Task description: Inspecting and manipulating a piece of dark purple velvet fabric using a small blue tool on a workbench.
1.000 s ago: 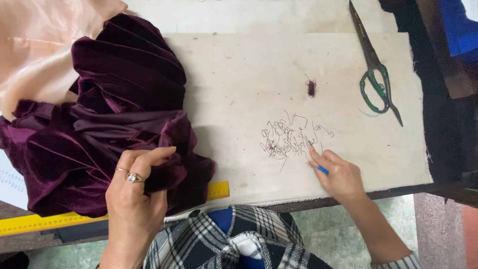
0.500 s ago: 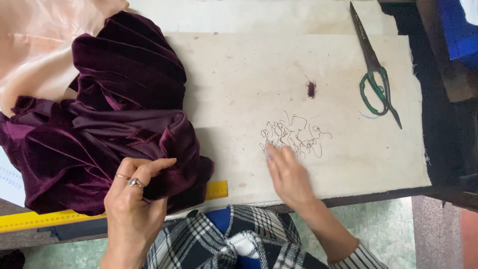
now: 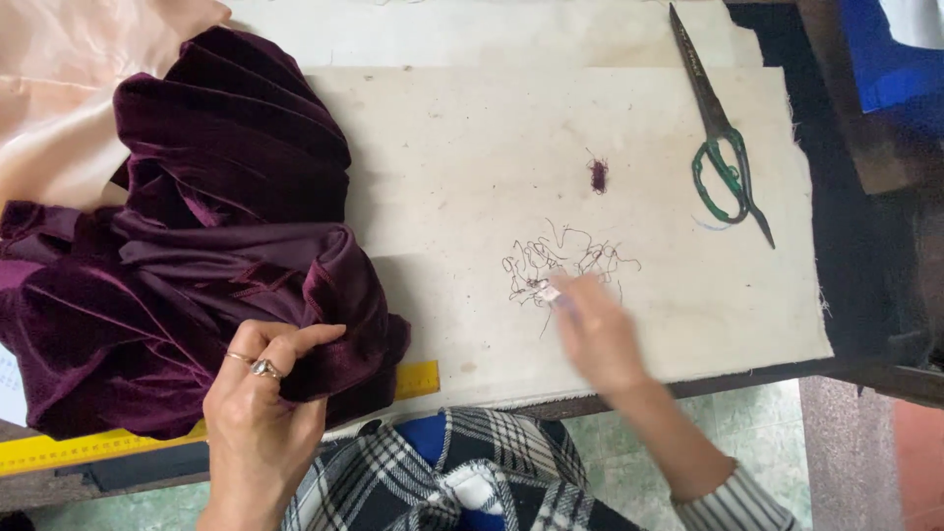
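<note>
Gripping the purple velvet cloth [image 3: 197,265] at its lower edge, left hand [image 3: 258,403] pinches a fold, lower left of frame. From what I see, the cloth heaps up and left of it. Right hand [image 3: 598,334] is blurred at centre, touching the tangle of threads [image 3: 551,264]; can't tell its grip. Green-handled scissors [image 3: 723,147] lie upper right.

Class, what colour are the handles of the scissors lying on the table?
Green: the scissors have green-wrapped handles and dark blades, seen clearly in the head view.
</note>
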